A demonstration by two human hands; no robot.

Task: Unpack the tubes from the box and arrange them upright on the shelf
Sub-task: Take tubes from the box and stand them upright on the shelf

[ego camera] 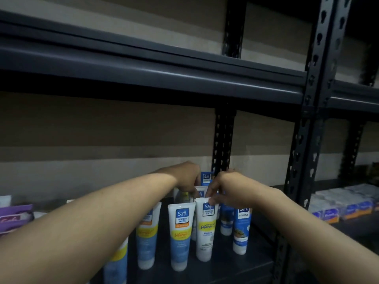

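Shelf: you face a dark metal shelf [235, 269], with a slotted upright [297, 160] at its right end.
Middle: white tubes [180, 238] stand cap-down, close together.
Right: blue tubes [242, 232], upright too (labels read Safi).
Far left: purple packs [16, 218].
Next bay: small boxes [348, 208] in rows.

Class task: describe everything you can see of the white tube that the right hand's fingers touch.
The white tube looks like soft plastic, with a blue Safi Perfect White label and yellow Vitamin C script. It stands upright on its cap, crimped end up, on the dark shelf. The right hand pinches its top edge.
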